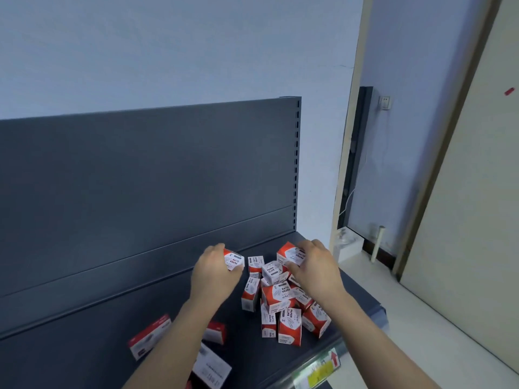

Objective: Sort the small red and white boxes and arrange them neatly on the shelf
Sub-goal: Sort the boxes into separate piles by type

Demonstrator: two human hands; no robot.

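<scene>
Several small red and white paper clip boxes lie in a loose pile (280, 299) on the right part of the dark grey shelf (112, 327). My left hand (214, 272) grips one box (234, 261) at the pile's left edge, close to the shelf back. My right hand (316, 266) is closed over another box (289, 255) at the far right of the pile. Some boxes stand upright, others lie tilted against one another.
A longer red and white box (148, 336) lies apart on the left, with two more boxes (214, 332) under my left forearm. The shelf's front rail carries a price label (320, 369). The dark back panel (140, 178) rises behind. A doorway and floor lie to the right.
</scene>
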